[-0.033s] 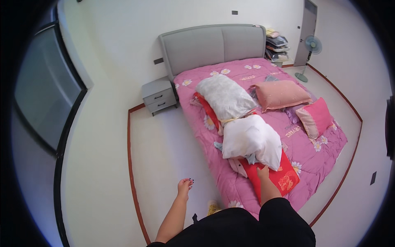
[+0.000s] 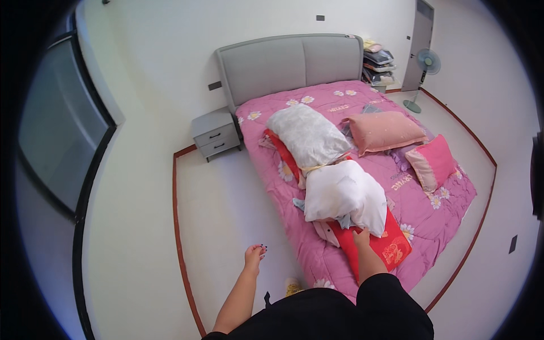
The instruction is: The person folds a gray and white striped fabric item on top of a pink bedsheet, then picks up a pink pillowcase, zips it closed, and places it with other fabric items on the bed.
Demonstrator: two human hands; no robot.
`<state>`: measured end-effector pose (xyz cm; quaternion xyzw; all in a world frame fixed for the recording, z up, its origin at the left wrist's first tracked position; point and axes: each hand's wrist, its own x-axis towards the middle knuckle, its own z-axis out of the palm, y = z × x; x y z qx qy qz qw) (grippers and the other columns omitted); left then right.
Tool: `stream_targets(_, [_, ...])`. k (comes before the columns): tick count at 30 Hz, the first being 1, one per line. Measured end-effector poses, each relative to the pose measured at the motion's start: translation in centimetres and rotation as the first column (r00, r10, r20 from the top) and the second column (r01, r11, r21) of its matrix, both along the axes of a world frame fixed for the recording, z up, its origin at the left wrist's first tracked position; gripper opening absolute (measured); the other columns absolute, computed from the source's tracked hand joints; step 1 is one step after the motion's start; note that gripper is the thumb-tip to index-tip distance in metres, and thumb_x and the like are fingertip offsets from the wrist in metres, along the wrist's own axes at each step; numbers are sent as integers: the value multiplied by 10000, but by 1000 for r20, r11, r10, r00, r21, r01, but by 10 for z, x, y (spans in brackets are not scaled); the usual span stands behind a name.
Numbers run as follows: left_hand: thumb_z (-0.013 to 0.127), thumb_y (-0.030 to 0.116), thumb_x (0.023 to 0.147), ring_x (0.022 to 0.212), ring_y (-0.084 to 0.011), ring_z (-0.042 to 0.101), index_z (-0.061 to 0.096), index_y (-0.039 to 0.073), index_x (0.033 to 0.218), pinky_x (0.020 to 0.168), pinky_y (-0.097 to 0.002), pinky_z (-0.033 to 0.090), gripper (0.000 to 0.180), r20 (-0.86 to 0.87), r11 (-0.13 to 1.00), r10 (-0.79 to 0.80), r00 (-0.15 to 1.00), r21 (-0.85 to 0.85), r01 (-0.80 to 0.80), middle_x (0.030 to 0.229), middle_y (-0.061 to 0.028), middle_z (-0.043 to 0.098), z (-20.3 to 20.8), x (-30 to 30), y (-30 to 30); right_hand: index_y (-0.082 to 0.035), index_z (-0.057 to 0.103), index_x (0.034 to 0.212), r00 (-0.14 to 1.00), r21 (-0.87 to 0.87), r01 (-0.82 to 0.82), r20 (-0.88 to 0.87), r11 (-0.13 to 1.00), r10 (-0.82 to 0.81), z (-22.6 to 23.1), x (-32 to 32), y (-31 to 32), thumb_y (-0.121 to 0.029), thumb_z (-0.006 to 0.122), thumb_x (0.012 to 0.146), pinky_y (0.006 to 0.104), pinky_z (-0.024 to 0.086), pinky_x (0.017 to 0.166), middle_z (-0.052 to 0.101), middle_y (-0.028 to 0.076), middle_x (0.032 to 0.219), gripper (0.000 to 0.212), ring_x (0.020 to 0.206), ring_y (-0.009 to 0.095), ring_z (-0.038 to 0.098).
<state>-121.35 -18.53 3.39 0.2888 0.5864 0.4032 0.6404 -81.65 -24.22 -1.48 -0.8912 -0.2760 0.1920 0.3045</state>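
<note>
My right hand [image 2: 361,236] reaches over the bed, its fingers closed at the lower edge of a puffy white pillow [image 2: 340,190]; the fingertips are partly hidden there. Under that pillow lies a red pillow [image 2: 391,249] with a gold pattern, and a pale pink piece of bedding [image 2: 327,232] pokes out beside it. A bit of grey-blue cloth [image 2: 344,221] shows by the white pillow's edge. My left hand [image 2: 255,256] hangs over the floor left of the bed, fingers loosely bent and apart, with nothing in it. A light grey pillow [image 2: 309,133] rests beyond the white one, partly over another red one.
The bed has a pink flowered quilt [image 2: 277,187] and a grey headboard [image 2: 272,62]. On its right side are a peach pillow [image 2: 385,131] and a two-tone pink pillow [image 2: 432,164]. A grey nightstand [image 2: 215,133], stacked bagged bedding [image 2: 378,62] and a standing fan [image 2: 426,62] stand around it.
The view has shifted very slightly. Both hands and the pillows keep their places.
</note>
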Motion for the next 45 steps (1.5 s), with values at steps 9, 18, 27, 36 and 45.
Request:
stream_targets(9, [481,107,796,671,-72,542,498,75,909,541,-188,398,119,62,959,-271,961,-70,275,789,-19,591,-20,61,140,51,384,1140,988,95,34,144,995,-47,4,-26,125,-241,637,664,378,368,869,472,254,1081,612,1033,353,450])
stream_targets(18, [477,123,795,668,-78,546,504,91,898,538,-196,405,112,37,842,-539,841,30,538,796,-25,601,1,48,310,45,388,1136,941,98,301,128,949,-312,-1,-50,162,-216,639,658,377,344,907,461,230,1105,600,1037,347,442])
stream_targets(27, [472,71,786,627,-83,538,495,63,908,490,-192,388,124,-17,862,-501,865,-100,497,779,-44,592,-36,-1,413,53,368,1133,801,-95,595,-15,798,-599,17,-142,186,-240,638,654,383,374,875,479,250,1073,624,1026,355,463])
stream_targets(36, [466,101,783,698,-113,556,495,82,930,578,-238,422,151,136,699,-687,714,-144,700,815,-42,593,-52,15,401,53,390,1102,714,-211,673,-65,709,-697,-19,-145,161,-281,664,652,391,400,843,483,269,1055,624,1013,370,475])
stream_targets(45, [469,135,784,695,-121,559,507,84,922,576,-244,422,152,-16,773,-612,790,-220,595,822,-47,594,-73,33,411,67,416,1135,510,260,855,-574,448,-641,-72,-47,179,-310,705,639,317,441,751,522,186,1056,687,919,241,534])
